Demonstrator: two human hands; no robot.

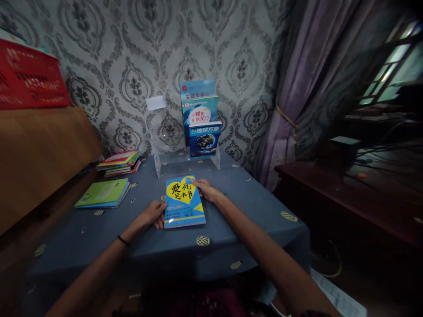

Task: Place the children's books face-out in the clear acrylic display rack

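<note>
A blue book (184,210) with a yellow heart and black Chinese lettering on its cover is between my two hands, over the near middle of the table. My left hand (155,213) grips its left edge, thumb on the cover side and the other fingers partly hidden below. At the upper right corner my right hand (205,189) holds it, some fingertips hidden behind. Just beyond stands a clear acrylic display rack (175,167). Several books lean upright on its right side, with a dark blue book showing the Earth (204,143) in front and a teal book (211,105) behind.
To the left lie a green book (102,192) on a blue one and a stack of several books (119,162). A patterned blue tablecloth (251,207) covers the table. A brown cabinet (42,145) bounds the left; a dark red desk (317,189) and purple curtain (287,97) bound the right.
</note>
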